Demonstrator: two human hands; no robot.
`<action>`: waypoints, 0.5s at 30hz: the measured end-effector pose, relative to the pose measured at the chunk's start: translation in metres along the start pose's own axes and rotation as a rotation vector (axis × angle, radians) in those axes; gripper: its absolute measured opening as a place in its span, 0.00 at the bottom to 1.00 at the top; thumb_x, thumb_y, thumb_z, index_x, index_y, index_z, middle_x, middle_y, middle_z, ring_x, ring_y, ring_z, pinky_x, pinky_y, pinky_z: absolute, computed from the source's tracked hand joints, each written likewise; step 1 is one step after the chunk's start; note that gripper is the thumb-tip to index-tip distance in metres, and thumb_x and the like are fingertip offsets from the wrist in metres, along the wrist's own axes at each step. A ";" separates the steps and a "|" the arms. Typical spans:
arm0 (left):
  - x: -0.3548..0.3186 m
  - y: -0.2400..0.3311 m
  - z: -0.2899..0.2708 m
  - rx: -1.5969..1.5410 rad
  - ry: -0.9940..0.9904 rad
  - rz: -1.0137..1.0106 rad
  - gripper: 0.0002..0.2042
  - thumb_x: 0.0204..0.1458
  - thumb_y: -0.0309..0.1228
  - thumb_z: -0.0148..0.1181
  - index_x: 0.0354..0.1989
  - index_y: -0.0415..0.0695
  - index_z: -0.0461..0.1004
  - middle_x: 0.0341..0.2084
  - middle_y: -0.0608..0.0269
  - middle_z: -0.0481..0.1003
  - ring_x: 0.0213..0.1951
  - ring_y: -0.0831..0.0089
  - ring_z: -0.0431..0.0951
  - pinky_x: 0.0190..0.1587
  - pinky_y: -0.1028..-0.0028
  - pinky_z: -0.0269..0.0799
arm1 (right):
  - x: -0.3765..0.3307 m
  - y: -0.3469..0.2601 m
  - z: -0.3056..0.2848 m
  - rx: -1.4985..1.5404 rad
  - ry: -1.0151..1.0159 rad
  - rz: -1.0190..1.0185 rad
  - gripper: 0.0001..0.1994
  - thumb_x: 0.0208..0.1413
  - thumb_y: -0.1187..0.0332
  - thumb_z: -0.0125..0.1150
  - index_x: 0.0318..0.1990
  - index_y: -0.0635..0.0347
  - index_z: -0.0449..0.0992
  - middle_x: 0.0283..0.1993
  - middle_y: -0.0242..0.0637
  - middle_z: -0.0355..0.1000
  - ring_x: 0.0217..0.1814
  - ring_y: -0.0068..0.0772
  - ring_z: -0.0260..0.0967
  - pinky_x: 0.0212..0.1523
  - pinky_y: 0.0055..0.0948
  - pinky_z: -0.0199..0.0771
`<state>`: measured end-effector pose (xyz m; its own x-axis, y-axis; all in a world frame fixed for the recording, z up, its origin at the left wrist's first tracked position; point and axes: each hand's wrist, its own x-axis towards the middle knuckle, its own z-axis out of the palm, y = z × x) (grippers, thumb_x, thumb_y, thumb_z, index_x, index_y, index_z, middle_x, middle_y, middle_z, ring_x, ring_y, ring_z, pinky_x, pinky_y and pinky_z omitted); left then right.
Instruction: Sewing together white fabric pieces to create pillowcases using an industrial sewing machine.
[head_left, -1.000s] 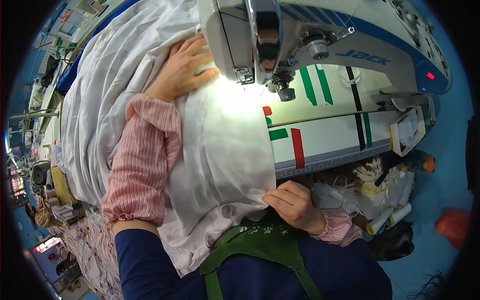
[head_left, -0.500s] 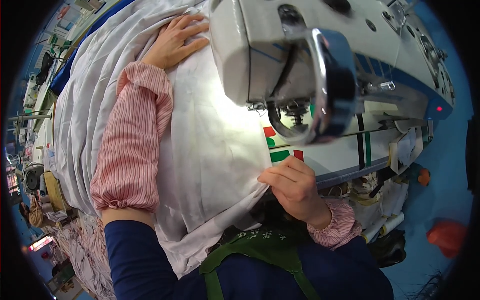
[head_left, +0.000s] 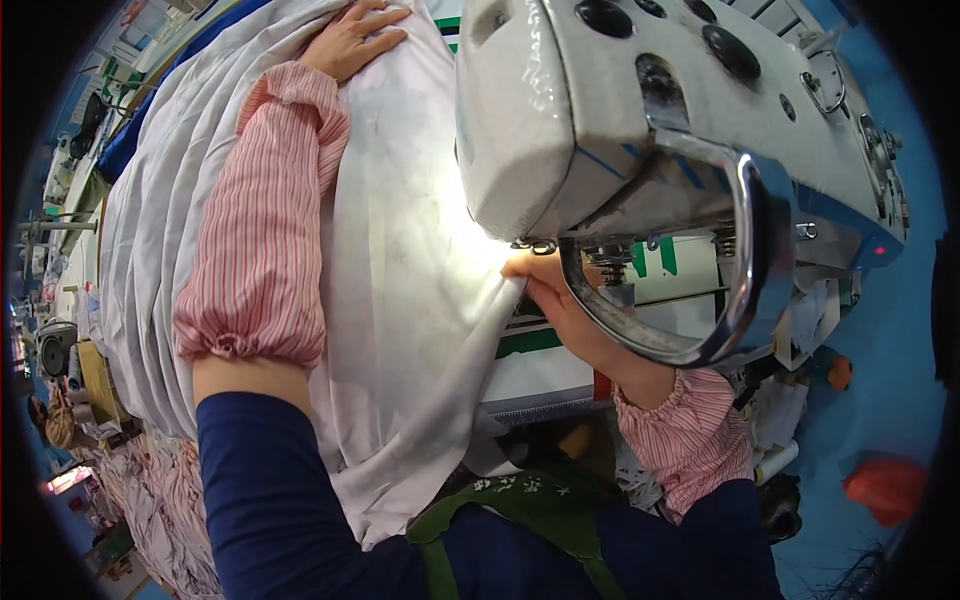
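Observation:
A large white cloth (head_left: 400,290) lies across the sewing table and hangs down toward my lap. My left hand (head_left: 357,38) rests flat on its far part, fingers spread. Close to the needle area, my right hand (head_left: 548,285) pinches the right edge of the cloth. Part of that hand is hidden behind the curved metal bar of the white sewing machine (head_left: 520,130). Bright light from the machine falls on the cloth beside its head.
A ruler strip (head_left: 545,404) runs along the table's near edge. Crumpled light cloth (head_left: 165,500) is heaped at the lower left. An orange-red bag (head_left: 885,490) lies on the blue floor at right. Cloth scraps and rolls sit below the machine.
My right hand has moved away from me, up to the needle area, drawing the cloth edge with it. My left hand has slid slightly farther away. The machine appears shifted in view.

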<state>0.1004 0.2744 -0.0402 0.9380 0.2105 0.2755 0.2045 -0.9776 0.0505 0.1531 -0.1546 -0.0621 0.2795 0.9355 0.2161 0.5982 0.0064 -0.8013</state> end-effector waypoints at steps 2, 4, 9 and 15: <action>0.003 -0.005 -0.003 -0.015 0.038 0.163 0.11 0.58 0.36 0.50 0.44 0.47 0.74 0.58 0.56 0.72 0.63 0.50 0.61 0.65 0.57 0.59 | 0.004 0.008 0.004 -0.086 0.059 0.026 0.08 0.58 0.77 0.61 0.45 0.57 0.78 0.40 0.40 0.77 0.44 0.34 0.75 0.44 0.31 0.73; 0.006 -0.003 -0.005 0.221 0.123 0.364 0.09 0.58 0.34 0.51 0.31 0.42 0.72 0.57 0.53 0.72 0.61 0.48 0.62 0.63 0.56 0.61 | 0.007 0.008 0.003 -0.186 0.122 -0.054 0.08 0.59 0.74 0.61 0.45 0.56 0.78 0.41 0.40 0.77 0.42 0.31 0.76 0.42 0.30 0.73; 0.014 0.022 -0.010 0.281 -0.153 -0.524 0.22 0.61 0.52 0.48 0.55 0.53 0.75 0.56 0.43 0.70 0.58 0.50 0.72 0.58 0.57 0.68 | 0.009 -0.030 0.009 -0.029 0.299 0.128 0.07 0.60 0.71 0.60 0.45 0.54 0.77 0.36 0.41 0.76 0.30 0.28 0.76 0.32 0.27 0.75; -0.049 0.094 -0.046 0.337 -0.180 -0.176 0.30 0.61 0.54 0.48 0.67 0.52 0.60 0.62 0.43 0.64 0.62 0.42 0.65 0.62 0.54 0.64 | -0.002 -0.068 0.048 1.038 0.492 0.567 0.12 0.62 0.74 0.55 0.52 0.65 0.67 0.48 0.32 0.70 0.43 0.21 0.69 0.42 0.23 0.73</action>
<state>0.0609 0.1718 -0.0046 0.9085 0.4010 0.1175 0.4178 -0.8752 -0.2438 0.0757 -0.1397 -0.0344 0.6813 0.6710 -0.2925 -0.4970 0.1308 -0.8578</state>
